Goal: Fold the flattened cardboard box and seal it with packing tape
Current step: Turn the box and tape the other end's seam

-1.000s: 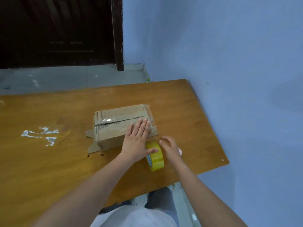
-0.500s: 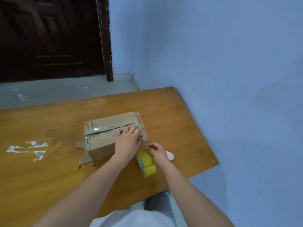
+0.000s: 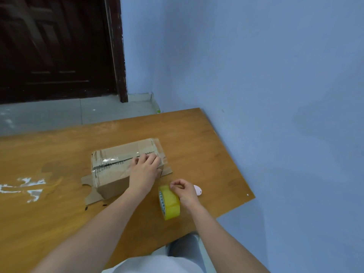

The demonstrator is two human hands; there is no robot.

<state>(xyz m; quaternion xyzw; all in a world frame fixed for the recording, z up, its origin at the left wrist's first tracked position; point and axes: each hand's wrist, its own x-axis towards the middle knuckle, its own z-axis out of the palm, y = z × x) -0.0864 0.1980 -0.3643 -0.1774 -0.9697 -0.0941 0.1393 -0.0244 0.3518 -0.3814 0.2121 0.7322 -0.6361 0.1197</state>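
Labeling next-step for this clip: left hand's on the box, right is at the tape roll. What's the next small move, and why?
Probably peel the tape end off the roll. The right hand pinches at its top edge, and no strip runs to the box yet, while the left hand presses the box's taped seam.

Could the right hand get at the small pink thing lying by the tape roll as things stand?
Probably yes: the right hand pinches at the top of the yellow tape roll, and the pink thing lies right beside it on the table, with nothing between.
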